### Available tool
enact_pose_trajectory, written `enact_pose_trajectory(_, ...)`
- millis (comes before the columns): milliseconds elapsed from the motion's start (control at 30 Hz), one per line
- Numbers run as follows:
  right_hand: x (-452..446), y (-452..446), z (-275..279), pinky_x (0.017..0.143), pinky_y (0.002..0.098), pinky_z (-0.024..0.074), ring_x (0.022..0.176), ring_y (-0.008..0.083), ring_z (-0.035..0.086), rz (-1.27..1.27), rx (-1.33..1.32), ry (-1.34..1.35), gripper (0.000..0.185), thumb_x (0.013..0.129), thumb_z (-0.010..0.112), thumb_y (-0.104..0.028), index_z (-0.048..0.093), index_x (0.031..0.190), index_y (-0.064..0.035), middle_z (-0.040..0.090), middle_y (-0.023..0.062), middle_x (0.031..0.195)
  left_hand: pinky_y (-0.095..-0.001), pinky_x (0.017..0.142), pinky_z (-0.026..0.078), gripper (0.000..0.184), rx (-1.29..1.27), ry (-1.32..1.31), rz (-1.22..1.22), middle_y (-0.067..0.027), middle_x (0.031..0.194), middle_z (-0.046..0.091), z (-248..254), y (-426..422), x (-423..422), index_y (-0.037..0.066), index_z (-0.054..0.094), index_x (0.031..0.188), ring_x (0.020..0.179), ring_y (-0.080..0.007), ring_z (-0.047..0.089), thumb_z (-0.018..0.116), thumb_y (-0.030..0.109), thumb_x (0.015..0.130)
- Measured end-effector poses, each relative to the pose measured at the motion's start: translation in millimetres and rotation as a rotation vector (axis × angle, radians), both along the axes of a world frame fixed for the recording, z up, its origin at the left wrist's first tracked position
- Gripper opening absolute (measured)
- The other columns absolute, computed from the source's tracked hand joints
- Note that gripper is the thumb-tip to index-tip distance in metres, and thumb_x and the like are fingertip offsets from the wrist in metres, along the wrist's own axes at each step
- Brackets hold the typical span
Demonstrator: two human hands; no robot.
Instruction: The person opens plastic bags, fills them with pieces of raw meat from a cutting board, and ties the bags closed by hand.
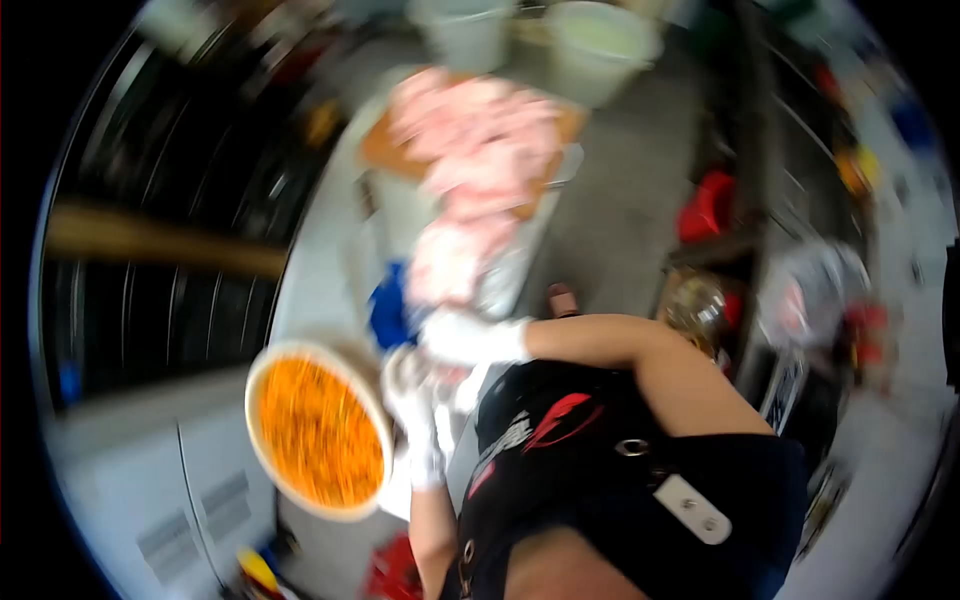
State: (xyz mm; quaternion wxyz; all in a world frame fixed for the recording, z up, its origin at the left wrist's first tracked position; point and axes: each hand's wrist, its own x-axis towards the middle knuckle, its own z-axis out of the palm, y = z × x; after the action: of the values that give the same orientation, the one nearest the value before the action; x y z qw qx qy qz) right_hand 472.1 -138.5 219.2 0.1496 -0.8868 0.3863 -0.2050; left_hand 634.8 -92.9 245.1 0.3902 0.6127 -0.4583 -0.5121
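Motion blur smears the frame. Both of my hands wear white gloves and are close together over the work table. My right hand (465,338) reaches in from the right, at the near end of a row of pink slabs, perhaps meat (475,150), which spreads over an orange-brown board (395,150). My left hand (412,405) comes from below, beside a cream tub (262,352) full of orange shreds (320,430). Just beyond the hands is a blue item (390,305). What the fingers of either hand hold, if anything, is too blurred to make out.
Two pale buckets (600,50) (465,30) stand past the table's far end. Dark racks (150,190) line the left side. At the right are a red object (708,205), a shelf and a clear plastic bag (812,290). A red item (393,570) lies low down near the floor.
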Motion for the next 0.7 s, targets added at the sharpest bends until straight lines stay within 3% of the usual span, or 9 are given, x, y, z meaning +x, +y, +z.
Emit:
enact_pose_trajectory(33, -3, 1, -4, 0.045, 0.0376, 0.0412, 0.052, 0.0226, 0.056, 0.020, -0.033, 0.038, 0.015, 0.064, 0.059, -0.021, 0.064, 0.055, -0.0105, 0.058, 0.0075, 0.056, -0.0280, 0.078, 0.049, 0.026, -0.056, 0.021, 0.099, -0.0130, 0.104, 0.060, -9, 11, 3, -0.003, 0.054, 0.113, 0.091, -0.0202, 0.059, 0.049, 0.012, 0.092)
enact_pose_trajectory(100, -22, 12, 7, 0.060, 0.0351, 0.0421, 0.066, 0.0238, 0.054, 0.013, -0.483, 0.157, 0.018, 0.068, 0.056, -0.025, 0.062, 0.066, -0.0083, 0.056, 0.0062, 0.071, -0.0358, 0.092, 0.045, 0.030, -0.256, -0.687, 0.057, -0.0215, 0.111, 0.059, -34, 30, 14, -0.007, 0.052, 0.115, 0.101, -0.0326, 0.057, 0.048, 0.013, 0.093)
enact_pose_trajectory(233, -37, 34, 28, 0.071, 0.0352, 0.0398, 0.079, 0.0205, 0.050, -0.173, -0.376, -0.089, 0.017, 0.072, 0.055, -0.027, 0.058, 0.073, -0.0111, 0.053, 0.0037, 0.077, -0.0377, 0.088, 0.045, 0.033, -0.247, -0.966, -0.273, -0.0203, 0.110, 0.058, -111, 47, 46, -0.008, 0.052, 0.115, 0.101, -0.0310, 0.056, 0.057, 0.005, 0.085)
enact_pose_trajectory(267, -51, 40, 42, 0.072, 0.0357, 0.0392, 0.083, 0.0210, 0.049, -0.180, -0.353, -0.149, 0.019, 0.070, 0.057, -0.029, 0.057, 0.077, -0.0114, 0.052, 0.0028, 0.082, -0.0321, 0.079, 0.047, 0.032, -0.316, -0.957, -0.300, -0.0177, 0.104, 0.058, -113, 44, 42, -0.006, 0.054, 0.112, 0.097, -0.0267, 0.056, 0.060, 0.009, 0.084)
enact_pose_trajectory(367, -94, 58, 53, 0.076, 0.0382, 0.0415, 0.090, 0.0229, 0.049, -0.301, -0.322, -0.471, 0.017, 0.066, 0.062, -0.017, 0.058, 0.081, -0.0102, 0.055, 0.0043, 0.089, -0.0391, 0.079, 0.047, 0.046, -0.181, -1.279, -0.252, -0.0207, 0.093, 0.061, -92, 28, 23, -0.006, 0.057, 0.105, 0.087, -0.0322, 0.058, 0.075, 0.023, 0.074)
enact_pose_trajectory(433, -148, 81, 70, 0.074, 0.0364, 0.0450, 0.085, 0.0255, 0.052, -0.414, -0.244, -0.538, 0.016, 0.069, 0.061, -0.012, 0.062, 0.085, -0.0094, 0.057, 0.0049, 0.087, -0.0384, 0.079, 0.048, 0.042, -0.201, -1.345, -0.237, -0.0195, 0.092, 0.062, -93, 24, 23, -0.005, 0.058, 0.103, 0.086, -0.0315, 0.058, 0.073, 0.022, 0.075)
enact_pose_trajectory(500, -218, 123, 96, 0.074, 0.0338, 0.0464, 0.084, 0.0242, 0.057, -0.683, -0.141, -0.720, 0.010, 0.078, 0.062, -0.015, 0.067, 0.087, -0.0120, 0.064, 0.0047, 0.089, -0.0377, 0.078, 0.048, 0.038, -0.246, -1.332, -0.262, -0.0183, 0.091, 0.062, -97, 24, 28, -0.005, 0.059, 0.101, 0.085, -0.0307, 0.059, 0.072, 0.021, 0.076)
enact_pose_trajectory(633, -360, 218, 130, 0.077, 0.0379, 0.0477, 0.085, 0.0274, 0.060, -1.368, -0.301, -0.358, 0.010, 0.079, 0.060, -0.015, 0.067, 0.082, -0.0099, 0.065, 0.0084, 0.089, -0.0362, 0.077, 0.048, 0.030, -0.289, -1.323, -0.300, -0.0160, 0.089, 0.063, -100, 25, 26, -0.004, 0.061, 0.097, 0.084, -0.0293, 0.059, 0.068, 0.019, 0.078)
enact_pose_trajectory(700, -426, 270, 131, 0.074, 0.0387, 0.0470, 0.081, 0.0279, 0.059, -1.593, -0.233, -0.460, 0.012, 0.079, 0.054, -0.010, 0.064, 0.080, -0.0047, 0.062, 0.0132, 0.085, -0.0355, 0.077, 0.048, 0.027, -0.293, -1.338, -0.306, -0.0148, 0.088, 0.064, -100, 27, 25, -0.004, 0.062, 0.095, 0.083, -0.0286, 0.060, 0.066, 0.018, 0.079)
